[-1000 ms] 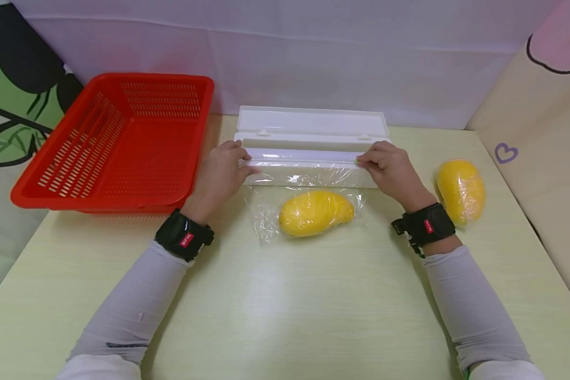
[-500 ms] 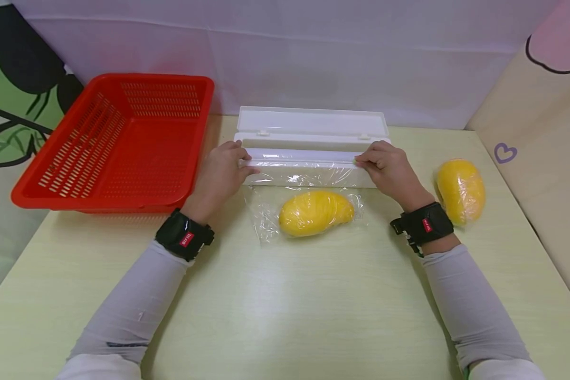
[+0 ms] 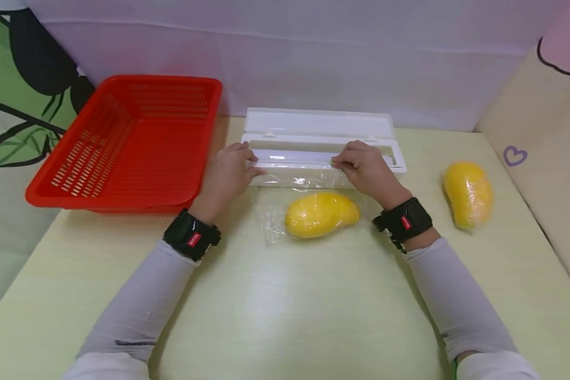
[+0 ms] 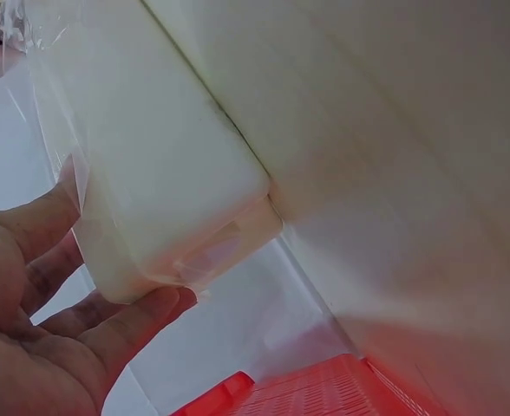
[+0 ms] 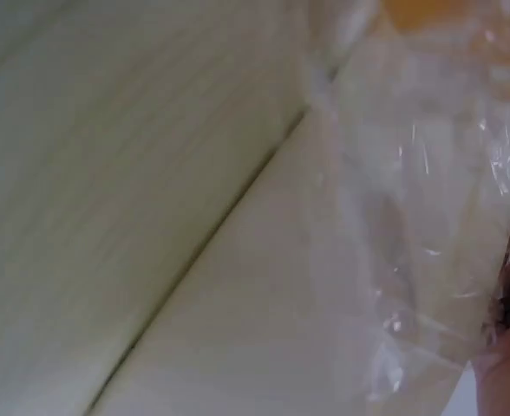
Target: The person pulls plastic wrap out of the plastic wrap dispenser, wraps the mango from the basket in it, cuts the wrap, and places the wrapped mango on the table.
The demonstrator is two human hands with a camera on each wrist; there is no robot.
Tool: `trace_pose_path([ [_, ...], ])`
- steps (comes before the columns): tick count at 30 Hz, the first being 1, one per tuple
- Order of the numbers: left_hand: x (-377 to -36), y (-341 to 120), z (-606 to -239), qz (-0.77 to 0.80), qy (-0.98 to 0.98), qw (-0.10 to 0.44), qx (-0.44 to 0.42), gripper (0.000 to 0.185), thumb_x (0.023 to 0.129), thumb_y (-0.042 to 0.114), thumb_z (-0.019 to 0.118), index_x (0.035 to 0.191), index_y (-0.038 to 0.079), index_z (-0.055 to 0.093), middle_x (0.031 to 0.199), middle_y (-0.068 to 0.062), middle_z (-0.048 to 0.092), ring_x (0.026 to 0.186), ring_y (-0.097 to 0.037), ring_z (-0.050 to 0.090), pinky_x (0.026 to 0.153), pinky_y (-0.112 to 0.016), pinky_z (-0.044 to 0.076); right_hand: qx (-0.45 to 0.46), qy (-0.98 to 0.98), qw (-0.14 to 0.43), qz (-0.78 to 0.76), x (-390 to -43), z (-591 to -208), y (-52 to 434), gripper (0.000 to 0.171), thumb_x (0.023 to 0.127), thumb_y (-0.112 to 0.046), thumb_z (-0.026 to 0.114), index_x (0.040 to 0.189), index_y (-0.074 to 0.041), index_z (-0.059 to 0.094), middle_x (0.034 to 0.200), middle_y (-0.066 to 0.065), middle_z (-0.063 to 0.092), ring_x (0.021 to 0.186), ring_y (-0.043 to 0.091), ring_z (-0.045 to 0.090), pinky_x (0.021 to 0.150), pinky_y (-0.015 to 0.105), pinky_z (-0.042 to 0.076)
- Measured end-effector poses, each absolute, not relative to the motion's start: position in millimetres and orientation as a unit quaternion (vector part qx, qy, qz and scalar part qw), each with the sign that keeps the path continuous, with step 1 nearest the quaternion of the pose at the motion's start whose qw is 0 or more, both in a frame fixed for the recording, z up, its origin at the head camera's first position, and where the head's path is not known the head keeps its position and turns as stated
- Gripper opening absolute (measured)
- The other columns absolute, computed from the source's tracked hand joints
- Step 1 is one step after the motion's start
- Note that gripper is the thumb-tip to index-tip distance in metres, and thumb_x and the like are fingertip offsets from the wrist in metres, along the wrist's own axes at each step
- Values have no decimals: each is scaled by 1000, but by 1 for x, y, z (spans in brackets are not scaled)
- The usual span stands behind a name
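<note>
Two hands on the film dispenser

Left hand [image 3: 228,177] grips the white dispenser box [image 3: 313,158] at its left end, fingers curled round the corner. Right hand [image 3: 368,170] pinches the cling film [image 3: 304,179] along the cutter edge, mid-box. Wrapped mango [image 3: 320,214] lies on film at 6 o'clock of the box, on the counter [image 3: 285,306]. Second mango [image 3: 469,194] at 3 o'clock; red basket [image 3: 123,142] at 9 o'clock.

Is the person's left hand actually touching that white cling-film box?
Touching. In the left wrist view the left hand has its fingertips against the end of the white cling-film box; the head view agrees.
</note>
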State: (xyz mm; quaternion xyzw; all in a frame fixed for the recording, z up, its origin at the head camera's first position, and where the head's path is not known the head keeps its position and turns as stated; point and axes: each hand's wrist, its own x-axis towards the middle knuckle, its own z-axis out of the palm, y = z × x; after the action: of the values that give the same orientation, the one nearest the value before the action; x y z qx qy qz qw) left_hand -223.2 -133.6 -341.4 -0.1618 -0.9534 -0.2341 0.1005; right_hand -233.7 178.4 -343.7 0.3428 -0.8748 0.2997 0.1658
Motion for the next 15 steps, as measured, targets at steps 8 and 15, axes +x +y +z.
trace_pose_path([
  [8,-224,-130,-342,-238,-953,102,-158,37,81,28,84,102,-1,74,116,-18,70,125,-35,57,99,-43,50,334,-877,164,304,-233,-343,169,7,87,1,74,93,2,78,80,9,67,72,19,53,64,19,40],
  [15,-222,-129,-341,-242,-954,91,-151,38,81,29,84,102,-1,73,123,-20,67,120,-36,59,95,-42,52,337,-878,163,300,-234,-342,166,6,87,0,74,92,3,77,80,10,66,71,19,53,63,21,41],
])
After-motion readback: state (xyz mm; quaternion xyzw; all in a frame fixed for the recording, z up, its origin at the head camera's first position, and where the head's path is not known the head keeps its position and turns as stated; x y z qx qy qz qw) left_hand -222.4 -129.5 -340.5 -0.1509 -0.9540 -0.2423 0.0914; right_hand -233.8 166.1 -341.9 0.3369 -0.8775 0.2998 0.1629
